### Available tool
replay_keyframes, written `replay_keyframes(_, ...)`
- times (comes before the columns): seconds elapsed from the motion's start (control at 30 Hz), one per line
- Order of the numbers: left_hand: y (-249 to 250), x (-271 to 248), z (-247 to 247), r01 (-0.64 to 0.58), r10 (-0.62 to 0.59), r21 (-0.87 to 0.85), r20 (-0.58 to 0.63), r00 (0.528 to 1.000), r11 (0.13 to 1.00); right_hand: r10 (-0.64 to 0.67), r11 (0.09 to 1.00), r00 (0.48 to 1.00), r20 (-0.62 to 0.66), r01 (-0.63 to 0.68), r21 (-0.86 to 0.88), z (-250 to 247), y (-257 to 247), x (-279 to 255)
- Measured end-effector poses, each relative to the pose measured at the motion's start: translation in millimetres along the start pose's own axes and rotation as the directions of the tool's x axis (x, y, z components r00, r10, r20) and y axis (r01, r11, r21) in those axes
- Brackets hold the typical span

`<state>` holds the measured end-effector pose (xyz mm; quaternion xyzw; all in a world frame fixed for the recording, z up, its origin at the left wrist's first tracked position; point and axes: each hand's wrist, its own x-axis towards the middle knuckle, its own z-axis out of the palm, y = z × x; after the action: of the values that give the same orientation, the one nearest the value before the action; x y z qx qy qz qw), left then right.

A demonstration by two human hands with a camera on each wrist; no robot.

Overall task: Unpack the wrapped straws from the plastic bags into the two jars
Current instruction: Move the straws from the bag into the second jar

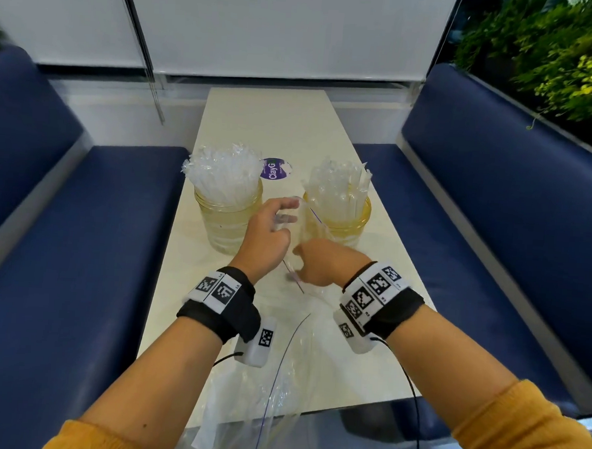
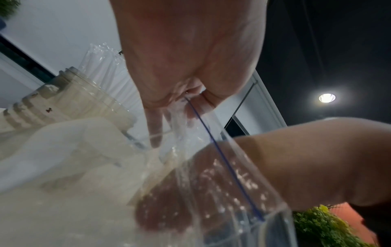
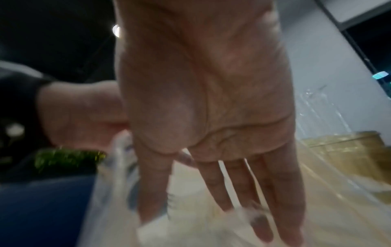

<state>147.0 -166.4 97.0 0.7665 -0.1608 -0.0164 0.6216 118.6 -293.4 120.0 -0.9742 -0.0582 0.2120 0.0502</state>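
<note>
Clear plastic bag (image 1: 305, 224) pinched by left hand (image 1: 264, 238), right hand (image 1: 327, 263) inside

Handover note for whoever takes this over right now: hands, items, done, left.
Left hand: pinches the rim of a clear zip bag, holding it open between the jars.
Right hand: fingers straight, reaching into that bag; grips nothing visible.
Left jar and right jar: both packed with wrapped straws.
Another bag lies at the near table edge.
Left: check and clear the bags.
</note>
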Motion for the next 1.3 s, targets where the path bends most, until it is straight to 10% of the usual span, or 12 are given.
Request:
replay_keyframes(0.13,0,-7,1,-0.033,0.033,0.013,0.008,0.999,0.999,0.07,0.998,0.987,0.143,-0.067,-0.02,19,3,6)
replay_keyframes(0.77,-17,-28,6,-0.205,0.15,0.257,0.218,0.964,0.944,0.111,0.991,0.993,0.037,-0.113,0.07,-57,-3,-38)
replay_keyframes(1.07,-16,-10,24,-0.22,0.273,0.375,-0.094,0.957,0.901,0.059,0.966,0.985,-0.163,-0.016,0.257,-88,-8,-57)
replay_keyframes(1.3,-11,1,21,-0.128,0.189,0.199,-0.329,0.925,0.972,0.052,0.716,0.904,-0.425,0.263,0.646,-67,-1,-45)
